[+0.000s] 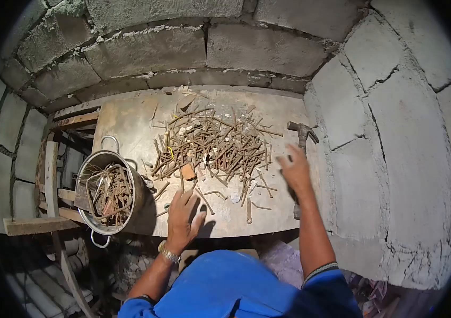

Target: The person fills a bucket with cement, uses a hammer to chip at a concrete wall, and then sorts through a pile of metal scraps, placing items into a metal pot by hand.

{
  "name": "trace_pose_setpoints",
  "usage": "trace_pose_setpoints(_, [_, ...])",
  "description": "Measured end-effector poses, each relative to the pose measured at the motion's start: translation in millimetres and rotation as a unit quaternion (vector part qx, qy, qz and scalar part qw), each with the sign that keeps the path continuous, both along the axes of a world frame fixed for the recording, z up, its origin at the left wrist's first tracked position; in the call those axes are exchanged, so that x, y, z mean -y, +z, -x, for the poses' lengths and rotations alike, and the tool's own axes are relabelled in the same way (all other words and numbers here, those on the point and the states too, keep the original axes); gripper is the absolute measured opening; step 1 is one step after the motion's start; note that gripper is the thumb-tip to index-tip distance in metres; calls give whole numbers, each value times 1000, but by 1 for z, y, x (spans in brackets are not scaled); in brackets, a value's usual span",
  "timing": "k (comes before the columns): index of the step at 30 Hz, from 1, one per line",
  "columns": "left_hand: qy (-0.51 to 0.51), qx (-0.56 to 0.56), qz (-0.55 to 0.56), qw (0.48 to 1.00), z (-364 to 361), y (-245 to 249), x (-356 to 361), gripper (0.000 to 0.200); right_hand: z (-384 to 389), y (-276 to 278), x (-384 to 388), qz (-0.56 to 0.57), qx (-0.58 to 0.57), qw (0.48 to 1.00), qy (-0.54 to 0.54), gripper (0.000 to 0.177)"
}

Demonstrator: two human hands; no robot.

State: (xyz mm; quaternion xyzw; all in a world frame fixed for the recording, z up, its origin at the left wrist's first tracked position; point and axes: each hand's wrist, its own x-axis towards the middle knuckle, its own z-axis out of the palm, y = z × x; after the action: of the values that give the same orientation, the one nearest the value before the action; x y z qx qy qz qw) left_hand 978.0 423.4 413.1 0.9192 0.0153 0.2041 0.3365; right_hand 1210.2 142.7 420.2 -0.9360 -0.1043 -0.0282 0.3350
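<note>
A heap of rusty nails (220, 143) is spread over the worktop, many of them bent. My left hand (183, 214) is at the heap's near edge, palm down, thumb held away from the fingers, with fingertips right by a couple of loose nails. An orange brick-like chunk (188, 171) lies just beyond those fingertips. Fingers apart and holding nothing, my right hand (295, 169) hovers to the right of the heap. It overlaps the handle of a claw hammer (303, 135), whose head points toward the back wall.
A dented metal pot (136, 185) full of rusty scrap and wire stands at the left, beside rough timber framing (50, 180). A small wrench-like tool (248, 210) lies near the worktop's (124, 114) front edge. Block walls (268, 47) enclose the back and sides.
</note>
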Motion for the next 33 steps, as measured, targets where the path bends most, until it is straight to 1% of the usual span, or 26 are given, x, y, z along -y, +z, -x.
trace_pose_setpoints(1, [-7, -10, 0, 1000, 13, -1, -1, 48, 1, -19, -10, 44, 9, 999, 17, 64])
trace_pose_setpoints(2, [-14, -21, 1, 1000, 24, -2, -3, 48, 3, -24, -22, 46, 15, 999, 14, 64])
trace_pose_setpoints(3, [-16, -17, 3, 1000, 34, 0, -6, 48, 6, -28, -35, 90, 1, 996, 15, 70])
trace_pose_setpoints(4, [-41, -12, 39, 998, 46, 3, -10, 46, 9, -31, -43, 133, -15, 991, 14, 76])
trace_pose_setpoints(5, [-69, -8, 74, 995, 56, 7, -16, 45, 10, -32, -49, 135, -14, 991, 9, 76])
trace_pose_setpoints(7, [-25, -8, 139, 990, 82, 22, -32, 33, 12, -35, -58, 153, -42, 987, 15, 81])
trace_pose_setpoints(9, [72, -15, 148, 986, 117, 45, -62, 29, 13, -46, -59, 167, -45, 984, 29, 85])
trace_pose_setpoints(10, [117, 23, 119, 986, 134, 45, -83, 26, 15, -50, -63, 178, -27, 983, 40, 88])
trace_pose_setpoints(11, [211, 16, 143, 967, 155, 53, -100, 27, 19, -53, -68, 187, -11, 981, 54, 90])
trace_pose_setpoints(12, [317, 73, 207, 923, 171, 50, -117, 26, 22, -53, -76, 198, -18, 978, 55, 97])
trace_pose_setpoints(13, [367, 83, 232, 897, 187, 55, -140, 28, 24, -53, -86, 201, -16, 977, 63, 97])
trace_pose_setpoints(14, [425, 157, 259, 853, 197, 43, -166, 32, 27, -53, -97, 164, -4, 985, 46, 100])
trace_pose_setpoints(15, [456, 166, 170, 858, 209, 46, -190, 36, 27, -54, -108, 124, 8, 992, 26, 103])
trace_pose_setpoints(16, [462, 214, 219, 832, 222, 44, -213, 37, 24, -57, -116, 108, 12, 994, 10, 109])
trace_pose_setpoints(17, [463, 261, 267, 804, 230, 42, -231, 38, 26, -49, -128, 101, 15, 995, 12, 109])
trace_pose_setpoints(19, [450, 231, 282, 815, 224, 41, -247, 39, 37, -29, -153, 227, -57, 970, -61, 113])
trace_pose_setpoints(20, [420, 219, 297, 829, 217, 39, -247, 37, 35, -38, -155, 264, -46, 962, -51, 114])
trace_pose_setpoints(23, [425, 173, 269, 846, 197, 13, -258, 37, 36, -35, -160, 271, -57, 960, -29, 112])
trace_pose_setpoints(25, [481, 110, 148, 857, 195, -6, -278, 42, 37, -30, -162, 270, -64, 961, -18, 111])
trace_pose_setpoints(26, [504, 102, 164, 842, 194, -13, -286, 52, 38, -23, -164, 271, -71, 960, -9, 111])
trace_pose_setpoints(27, [506, 103, 162, 841, 194, -24, -301, 52, 39, -15, -168, 269, -78, 960, -2, 110])
trace_pose_setpoints(29, [621, 27, -12, 783, 202, -66, -345, 63, 43, -14, -172, 266, -87, 960, 0, 109])
trace_pose_setpoints(30, [635, 30, -23, 772, 209, -95, -377, 77, 42, -15, -172, 270, -82, 959, 9, 108])
trace_pose_setpoints(31, [664, -10, 10, 747, 205, -98, -386, 90, 40, -17, -169, 276, -77, 958, 16, 106])
trace_pose_setpoints(32, [709, -14, 30, 705, 200, -113, -406, 96, 36, -28, -161, 269, -45, 962, 20, 98])
trace_pose_setpoints(33, [750, -21, 51, 659, 193, -130, -419, 102, 31, -32, -152, 273, -49, 961, 12, 98])
